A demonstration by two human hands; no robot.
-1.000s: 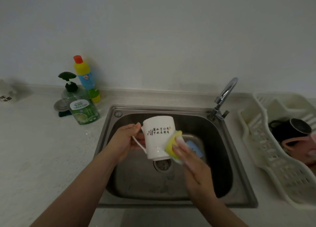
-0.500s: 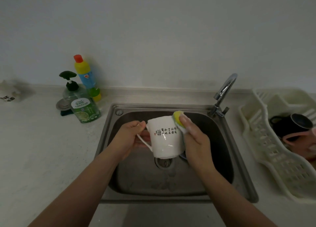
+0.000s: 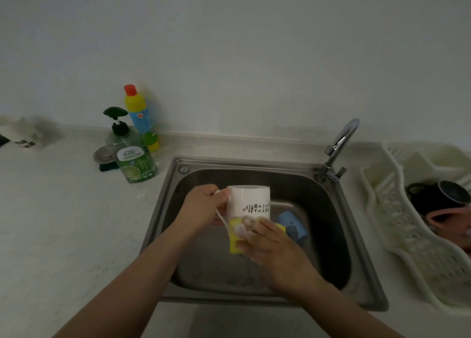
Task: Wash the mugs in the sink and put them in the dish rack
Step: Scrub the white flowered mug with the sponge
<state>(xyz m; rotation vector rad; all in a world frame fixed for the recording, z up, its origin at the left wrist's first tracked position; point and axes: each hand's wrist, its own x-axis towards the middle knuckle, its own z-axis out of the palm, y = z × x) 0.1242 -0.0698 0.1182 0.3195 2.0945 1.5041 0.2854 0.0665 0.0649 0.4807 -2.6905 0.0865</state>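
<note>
Here the white mug [image 3: 251, 205] hangs over the basin of the steel sink [image 3: 328, 225], turned so that its flat base faces up and away and its mouth, hidden by the hands, points down toward the person. The left hand [image 3: 201, 210] has its fingers curled round the thin handle at the mug's left side. The right hand [image 3: 270, 246] presses a yellow sponge [image 3: 235, 238] against the lower wall, fingers wrapped over it and flecked with suds. A mug like this is stiff, probably ceramic, and fairly light, but wet and soapy it will likely be slippery, and a knock against the steel could chip it. The handle looks the safest hold, since a finger hooked through it cannot slide off as it might on the glazed wall. A blue object [image 3: 293, 223], possibly another mug, lies in the sink behind the right hand; its shape is too blurred to say. The tap [image 3: 341, 141] shows no visible stream. On the right, the white dish rack [image 3: 397, 233] holds a dark mug [image 3: 438, 197] and a pink one [image 3: 451, 223]. A green soap bottle [image 3: 133, 157] stands on the counter at the left.
</note>
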